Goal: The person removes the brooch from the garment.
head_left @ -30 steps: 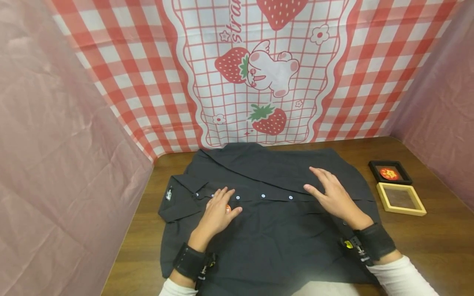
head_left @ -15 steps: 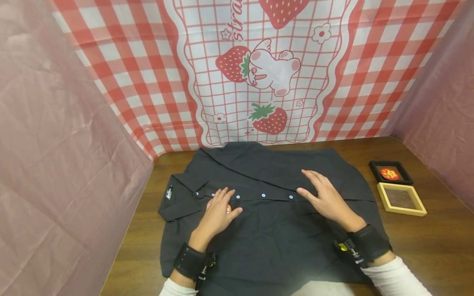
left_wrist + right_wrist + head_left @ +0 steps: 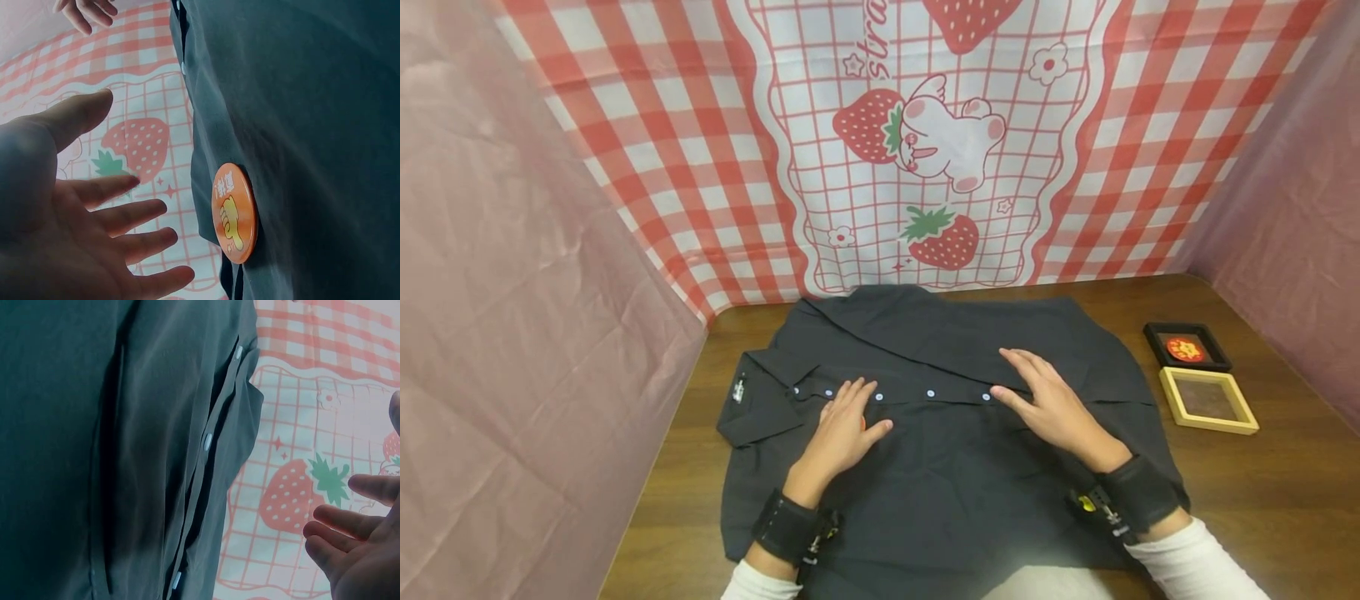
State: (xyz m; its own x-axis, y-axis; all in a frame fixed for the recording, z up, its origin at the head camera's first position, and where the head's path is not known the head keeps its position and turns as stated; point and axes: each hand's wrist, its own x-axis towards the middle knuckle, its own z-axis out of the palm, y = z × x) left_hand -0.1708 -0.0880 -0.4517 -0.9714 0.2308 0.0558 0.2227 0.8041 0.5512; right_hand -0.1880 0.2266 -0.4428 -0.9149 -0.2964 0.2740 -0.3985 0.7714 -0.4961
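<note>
A dark grey button-up shirt (image 3: 925,483) lies spread on the table, its collar (image 3: 763,396) to the left and a row of pale buttons across it. Above its chest my left hand (image 3: 837,433) hovers with spread, straight fingers and holds nothing. Just below that palm, a round orange badge (image 3: 234,214) with a yellow figure sits on the shirt; in the head view the hand hides nearly all of it. My right hand (image 3: 1048,408) is over the right part of the shirt, fingers extended, holding nothing. The right wrist view shows it apart from the cloth.
At the table's right lie a black frame (image 3: 1219,357) with a red and yellow round badge (image 3: 1185,348) in it, and a pale yellow frame (image 3: 1172,397). A checked strawberry cloth (image 3: 947,242) hangs behind. Pink curtains (image 3: 535,333) stand on both sides.
My right hand has moved left over the shirt, closer to the left hand. The left hand has stayed nearly in place, and less of the orange badge shows beside it.
</note>
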